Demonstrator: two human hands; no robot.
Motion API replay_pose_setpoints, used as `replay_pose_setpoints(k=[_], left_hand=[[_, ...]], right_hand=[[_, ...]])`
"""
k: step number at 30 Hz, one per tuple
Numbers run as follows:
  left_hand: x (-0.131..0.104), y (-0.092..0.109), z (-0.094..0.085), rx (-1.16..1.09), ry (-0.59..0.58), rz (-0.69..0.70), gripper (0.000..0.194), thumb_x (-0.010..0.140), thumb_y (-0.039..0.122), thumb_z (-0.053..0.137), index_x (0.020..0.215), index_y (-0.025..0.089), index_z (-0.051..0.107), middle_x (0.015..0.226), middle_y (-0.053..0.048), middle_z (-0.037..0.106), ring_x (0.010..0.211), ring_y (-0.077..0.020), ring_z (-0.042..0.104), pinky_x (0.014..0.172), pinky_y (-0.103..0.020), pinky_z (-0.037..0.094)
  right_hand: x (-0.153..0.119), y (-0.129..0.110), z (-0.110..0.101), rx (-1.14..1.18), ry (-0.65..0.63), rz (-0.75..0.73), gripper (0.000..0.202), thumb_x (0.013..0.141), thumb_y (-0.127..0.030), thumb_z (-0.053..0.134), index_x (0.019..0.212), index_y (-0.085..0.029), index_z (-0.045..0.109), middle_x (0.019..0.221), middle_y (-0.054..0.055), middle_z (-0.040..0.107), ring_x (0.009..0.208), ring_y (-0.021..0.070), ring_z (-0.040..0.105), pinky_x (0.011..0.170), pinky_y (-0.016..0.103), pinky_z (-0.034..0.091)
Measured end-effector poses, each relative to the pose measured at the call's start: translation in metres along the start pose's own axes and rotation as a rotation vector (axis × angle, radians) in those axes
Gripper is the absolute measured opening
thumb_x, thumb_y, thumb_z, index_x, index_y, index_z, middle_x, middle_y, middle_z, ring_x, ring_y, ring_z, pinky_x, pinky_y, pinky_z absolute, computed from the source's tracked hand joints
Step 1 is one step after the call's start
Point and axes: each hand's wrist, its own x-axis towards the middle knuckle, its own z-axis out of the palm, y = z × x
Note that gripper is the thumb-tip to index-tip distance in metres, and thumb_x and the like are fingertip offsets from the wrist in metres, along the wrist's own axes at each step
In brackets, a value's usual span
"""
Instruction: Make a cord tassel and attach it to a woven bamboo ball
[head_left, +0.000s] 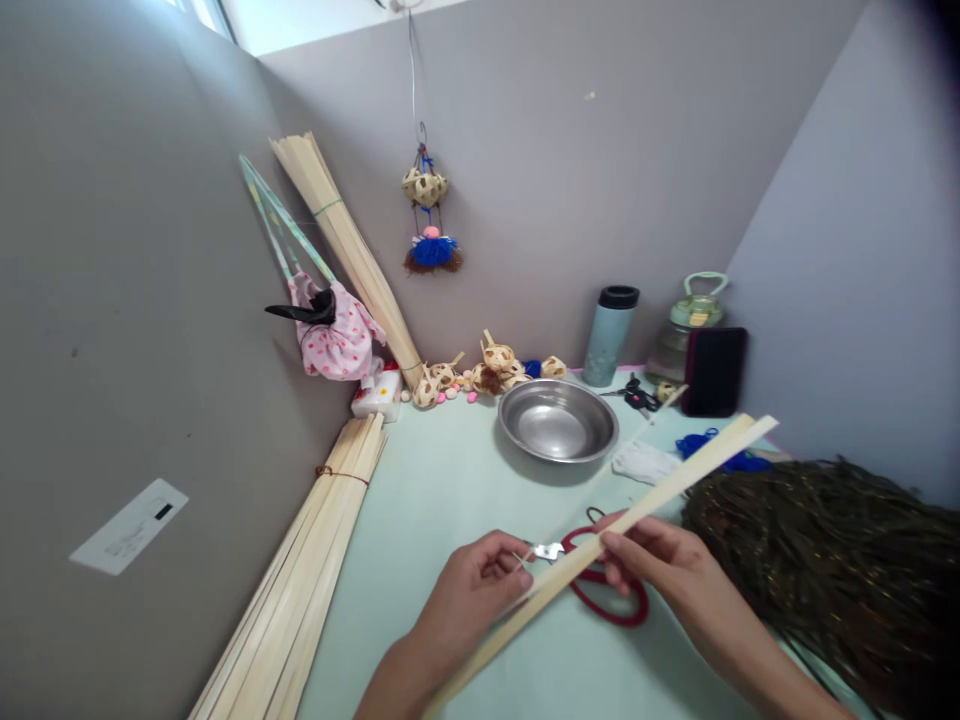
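Note:
Long pale flat strips (667, 490) run diagonally from the bottom centre up to the right, over the table. My right hand (652, 555) pinches them near their middle between thumb and fingers. Close by on the left, my left hand (484, 580) has its thumb and fingertips pressed together on a thin strip (585, 500), which rises to the upper right beside the wider ones. Red-handled scissors (626, 615) lie on the table beneath the strips, their blades partly hidden behind my left fingertips and the strips.
A metal bowl (559, 422) sits beyond my hands. Strip bundles (307, 570) lie at the left, a dark fibre heap (825, 560) at the right. Behind are woven balls (497, 353), a tumbler (611, 335), a bottle (694, 325), a phone (716, 372) and a white cloth (645, 462).

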Motion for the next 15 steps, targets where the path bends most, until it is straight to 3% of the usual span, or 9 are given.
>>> replay_pose_setpoints(k=[7, 12, 15], left_hand=[[0.001, 0.0001, 0.007, -0.007, 0.021, -0.052, 0.031, 0.064, 0.024, 0.078, 0.091, 0.014, 0.067, 0.073, 0.002, 0.055, 0.07, -0.0122, 0.047, 0.066, -0.024, 0.036], [-0.0005, 0.0035, 0.0057, 0.02, 0.052, -0.052, 0.027, 0.072, 0.029, 0.072, 0.094, 0.014, 0.07, 0.07, 0.002, 0.054, 0.068, -0.0125, 0.046, 0.067, -0.025, 0.036], [-0.0004, 0.0056, 0.0043, 0.032, 0.045, -0.054, 0.029, 0.077, 0.031, 0.067, 0.101, 0.014, 0.072, 0.071, 0.001, 0.056, 0.068, -0.0135, 0.049, 0.069, -0.026, 0.039]], right_hand=[[0.0053, 0.011, 0.0012, 0.052, 0.024, 0.006, 0.04, 0.073, -0.053, 0.08, 0.078, -0.013, 0.073, 0.058, 0.002, 0.064, 0.05, 0.0119, 0.051, 0.052, 0.025, 0.04], [0.0042, 0.0053, 0.0039, 0.089, 0.026, -0.013, 0.041, 0.07, -0.052, 0.083, 0.086, -0.015, 0.073, 0.071, 0.003, 0.068, 0.057, 0.0139, 0.053, 0.053, 0.025, 0.042], [0.0044, 0.0027, 0.0021, 0.086, 0.031, 0.001, 0.04, 0.072, -0.051, 0.082, 0.088, -0.016, 0.072, 0.068, 0.002, 0.066, 0.055, 0.013, 0.051, 0.053, 0.025, 0.042]])
